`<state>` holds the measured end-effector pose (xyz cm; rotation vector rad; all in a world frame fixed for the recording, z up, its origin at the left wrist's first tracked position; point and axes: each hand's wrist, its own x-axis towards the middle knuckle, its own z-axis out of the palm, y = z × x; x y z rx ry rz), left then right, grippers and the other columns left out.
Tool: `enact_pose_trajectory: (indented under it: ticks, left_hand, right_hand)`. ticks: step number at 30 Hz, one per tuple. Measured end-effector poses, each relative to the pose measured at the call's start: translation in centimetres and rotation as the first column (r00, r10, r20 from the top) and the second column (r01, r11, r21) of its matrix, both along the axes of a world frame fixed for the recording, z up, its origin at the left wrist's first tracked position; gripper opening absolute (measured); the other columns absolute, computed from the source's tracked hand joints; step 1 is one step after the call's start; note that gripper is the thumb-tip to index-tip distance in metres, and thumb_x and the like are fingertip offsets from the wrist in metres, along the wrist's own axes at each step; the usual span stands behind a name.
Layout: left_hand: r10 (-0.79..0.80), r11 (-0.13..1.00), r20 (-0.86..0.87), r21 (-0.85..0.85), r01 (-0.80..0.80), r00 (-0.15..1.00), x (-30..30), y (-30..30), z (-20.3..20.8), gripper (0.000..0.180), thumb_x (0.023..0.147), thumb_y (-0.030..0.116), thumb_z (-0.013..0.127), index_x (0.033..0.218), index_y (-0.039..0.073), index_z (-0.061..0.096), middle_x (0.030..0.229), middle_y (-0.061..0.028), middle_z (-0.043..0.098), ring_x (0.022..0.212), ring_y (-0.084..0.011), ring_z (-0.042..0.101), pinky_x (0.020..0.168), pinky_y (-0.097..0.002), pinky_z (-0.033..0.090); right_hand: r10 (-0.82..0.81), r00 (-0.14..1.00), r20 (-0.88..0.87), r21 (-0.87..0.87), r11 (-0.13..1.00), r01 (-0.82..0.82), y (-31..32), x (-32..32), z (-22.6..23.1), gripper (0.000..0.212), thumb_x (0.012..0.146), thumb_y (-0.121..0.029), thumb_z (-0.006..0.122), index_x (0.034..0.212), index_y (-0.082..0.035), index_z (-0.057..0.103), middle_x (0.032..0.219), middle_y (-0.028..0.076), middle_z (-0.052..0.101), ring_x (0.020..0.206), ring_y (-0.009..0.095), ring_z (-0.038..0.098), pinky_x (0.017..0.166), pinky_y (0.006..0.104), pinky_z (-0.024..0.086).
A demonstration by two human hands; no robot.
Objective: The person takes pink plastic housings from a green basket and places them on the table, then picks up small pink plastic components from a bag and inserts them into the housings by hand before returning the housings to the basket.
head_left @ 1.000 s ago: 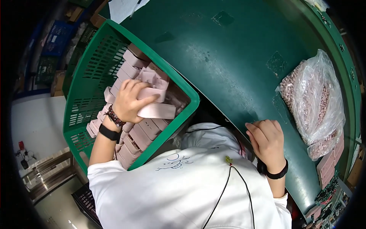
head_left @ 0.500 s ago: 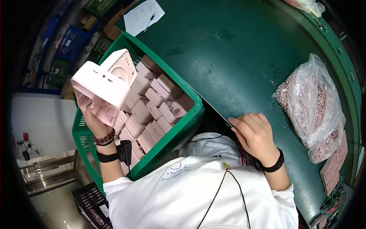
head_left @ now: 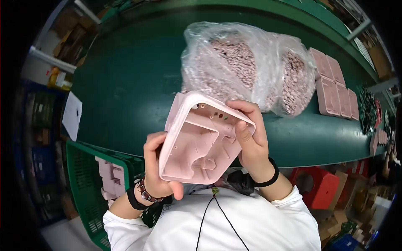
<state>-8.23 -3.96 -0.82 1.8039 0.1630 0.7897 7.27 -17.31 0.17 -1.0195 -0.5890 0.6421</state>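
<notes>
A pink plastic housing (head_left: pixel 197 150) is held up in front of my chest, its hollow inside with ribs and small holes facing me. My left hand (head_left: pixel 157 167) grips its left side, thumb at the lower corner. My right hand (head_left: pixel 253 142) holds the upper right corner, thumb over the rim and fingers behind. Just beyond the housing, two clear plastic bags (head_left: pixel 259 62) full of small pinkish parts lie on the green table. To the left, a green crate (head_left: pixel 77 175) contains more pink housings (head_left: pixel 112 175), partly hidden by my left arm.
The green table (head_left: pixel 134 67) stretches across ahead of me. Several pink pieces (head_left: pixel 333 92) lie at its right, beside a dark green pile of small parts (head_left: pixel 368 111). A white paper (head_left: pixel 72 115) rests at the left end. Below the right edge are a red bin (head_left: pixel 320 188) and cardboard boxes.
My view has turned right. The housing has moved from above the crate to in front of me. My right hand has left the table edge and now grips the housing as well.
</notes>
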Motion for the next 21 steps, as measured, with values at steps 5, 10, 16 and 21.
enact_pose_trajectory:
  ticks: [5,10,16,21]
  left_hand:
    - [-0.21,0.892,-0.245,0.35,0.288,0.947,2.2,-2.5,-1.3,0.068,0.066,0.039,0.073,0.114,0.001,0.044,0.103,-0.0109,0.047,0.091,-0.0201,0.048,0.079,-0.0327,0.04]
    - [-0.236,0.569,-0.554,0.588,0.575,0.799,3.3,-3.7,-3.2,0.041,0.07,0.022,0.065,0.106,0.006,0.053,0.097,-0.0052,0.053,0.084,-0.0183,0.05,0.076,-0.0318,0.041]
    - [-0.361,0.506,-0.413,0.667,0.547,0.836,4.1,-4.7,-4.1,0.029,0.07,0.011,0.057,0.099,0.013,0.058,0.095,0.0038,0.056,0.079,-0.0133,0.051,0.075,-0.0275,0.042]
    - [-0.408,0.527,-0.42,0.616,0.585,0.811,6.1,-5.5,-4.5,0.027,0.071,0.012,0.056,0.098,0.014,0.058,0.097,0.0055,0.055,0.08,-0.0123,0.05,0.076,-0.0271,0.042]
  right_hand:
    - [-0.076,0.995,-0.066,-0.076,0.995,0.071,-5.3,2.5,-3.2,0.039,0.09,-0.033,0.05,0.111,-0.002,0.044,0.104,0.006,0.049,0.096,0.011,0.046,0.083,0.0246,0.038]
    - [-0.163,0.98,-0.114,-0.298,0.947,0.123,-10.6,5.7,-4.7,0.039,0.089,-0.035,0.051,0.108,-0.001,0.046,0.101,0.005,0.05,0.094,0.01,0.047,0.081,0.0227,0.039]
    - [-0.132,0.976,0.171,-0.639,0.739,0.212,-13.5,8.6,-5.8,0.028,0.091,-0.025,0.049,0.103,0.0,0.051,0.094,0.004,0.05,0.084,0.012,0.048,0.078,0.0231,0.038]
    - [0.219,0.759,0.614,-0.717,0.556,0.42,-13.0,10.9,-7.7,0.02,0.091,-0.015,0.046,0.103,0.0,0.053,0.096,0.003,0.05,0.079,0.014,0.045,0.078,0.0224,0.035]
